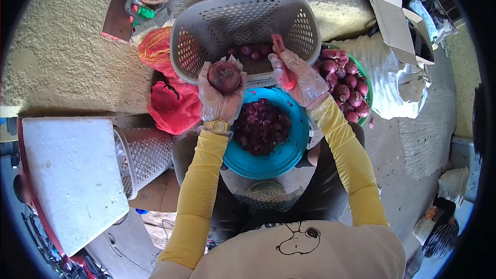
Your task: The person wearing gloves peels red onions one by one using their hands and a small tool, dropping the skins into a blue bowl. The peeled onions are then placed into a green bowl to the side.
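Note:
My left hand [221, 95], in a clear plastic glove, is closed around a large red onion [225, 76] held above the near rim of the grey basket. In my right hand [305, 80], also gloved, is a red peeler [279, 45], its slotted end pointing away from me. A blue basin [235, 161] stands between my knees, below both hands, with onion skins and dark red onion pieces [261, 126] inside. The grey perforated basket [243, 8] lies just beyond my hands, with several small red onions [247, 50] at its bottom.
To the right, a green-rimmed basin [370, 85] is full of red onions [351, 85], beside a white sack [395, 90]. A red mesh bag [175, 103] lies left of the basket. Further left are a white foam box [72, 175] and a pale basket [150, 152].

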Tool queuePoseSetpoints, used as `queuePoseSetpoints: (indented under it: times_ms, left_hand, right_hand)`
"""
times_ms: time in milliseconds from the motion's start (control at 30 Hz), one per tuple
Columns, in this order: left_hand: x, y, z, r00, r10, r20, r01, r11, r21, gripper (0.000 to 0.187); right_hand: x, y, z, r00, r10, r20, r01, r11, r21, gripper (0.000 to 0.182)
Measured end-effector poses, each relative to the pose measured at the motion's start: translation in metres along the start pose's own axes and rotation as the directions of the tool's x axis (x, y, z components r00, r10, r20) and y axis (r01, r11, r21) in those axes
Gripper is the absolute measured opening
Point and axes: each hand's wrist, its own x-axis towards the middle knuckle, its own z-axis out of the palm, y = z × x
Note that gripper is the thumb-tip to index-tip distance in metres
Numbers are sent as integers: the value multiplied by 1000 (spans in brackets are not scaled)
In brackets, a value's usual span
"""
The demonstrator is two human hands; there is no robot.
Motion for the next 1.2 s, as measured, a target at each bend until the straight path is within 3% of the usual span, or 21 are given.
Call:
queuePoseSetpoints:
  times_ms: [33,100,167,267,367,433,667,767,967,1033,1167,1200]
  left_hand:
    - [-1,0,0,1000,-2,1,2,1000,-2,41]
    - [-2,0,2,1000,-7,-5,7,1000,-25,40]
    - [-2,-1,4,1000,-6,23,6,1000,-4,40]
    - [-3,-4,5,999,0,36,-1,1000,19,39]
    - [2,-3,0,999,-3,41,3,1000,5,40]
    - [1,-3,2,998,-7,60,8,1000,-9,42]
    - [1,-4,0,999,3,38,-3,1000,-1,42]
    - [1,-6,2,999,7,33,-7,1000,1,42]
    - [0,-9,5,995,15,101,-12,999,-30,45]
    - [0,-10,5,994,4,109,1,999,-50,46]
    - [2,-11,4,993,-15,117,21,999,-46,49]
    - [1,-12,7,993,-23,118,30,998,-56,49]
  right_hand:
    - [-5,3,6,1000,-1,-1,1,1000,-2,33]
    - [-13,7,11,997,-68,-27,60,969,-240,34]
    - [-8,4,3,999,-17,29,25,958,-287,38]
    - [-15,-4,23,995,-61,-76,24,911,-412,39]
    - [-16,-4,26,979,-153,-131,67,862,-503,39]
    - [-14,2,22,967,-248,-63,152,755,-638,45]
    - [-8,8,15,954,-295,-53,194,742,-642,43]
    - [-9,8,17,941,-330,-71,225,772,-594,33]
    - [-12,9,21,981,-187,-47,123,794,-595,41]
    - [-8,12,14,977,-140,160,206,817,-539,38]
    - [-3,21,13,957,-237,165,289,813,-506,28]
    - [-5,15,13,960,-178,217,276,741,-613,29]
